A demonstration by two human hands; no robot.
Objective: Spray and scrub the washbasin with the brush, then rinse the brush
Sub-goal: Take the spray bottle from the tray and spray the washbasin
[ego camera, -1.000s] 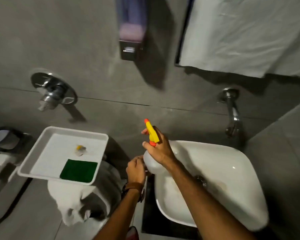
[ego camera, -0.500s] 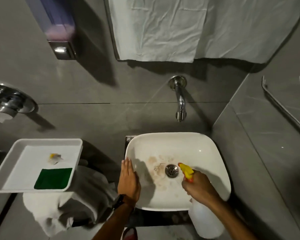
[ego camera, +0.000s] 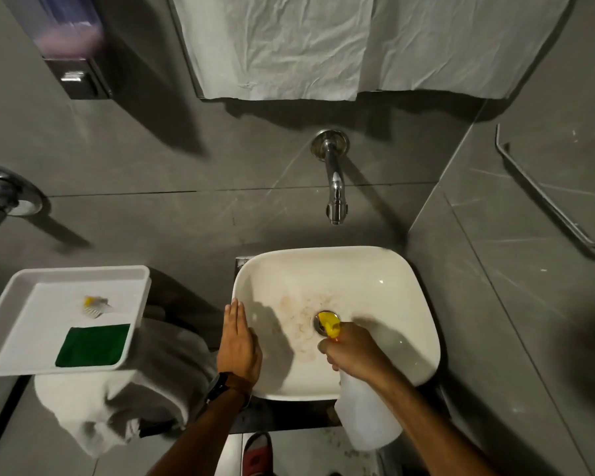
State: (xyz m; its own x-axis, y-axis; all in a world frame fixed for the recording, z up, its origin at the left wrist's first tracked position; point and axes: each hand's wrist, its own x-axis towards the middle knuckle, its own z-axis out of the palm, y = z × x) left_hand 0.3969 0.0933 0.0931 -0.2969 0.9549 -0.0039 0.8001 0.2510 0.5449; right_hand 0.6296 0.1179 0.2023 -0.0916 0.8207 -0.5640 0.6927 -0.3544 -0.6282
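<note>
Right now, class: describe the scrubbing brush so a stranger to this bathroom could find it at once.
Start at the white washbasin under the wall tap, then look to its left for the white tray. Two things lie in it: the small brush nearer the wall has a yellow top and pale bristles, unlike the flat green scouring pad in front.

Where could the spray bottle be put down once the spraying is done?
The white plastic tray has bare floor behind the green scouring pad and left of the small yellow-handled brush. The white ceramic washbasin is crowded: left hand on its rim, right hand holding the translucent spray bottle over it.
</note>
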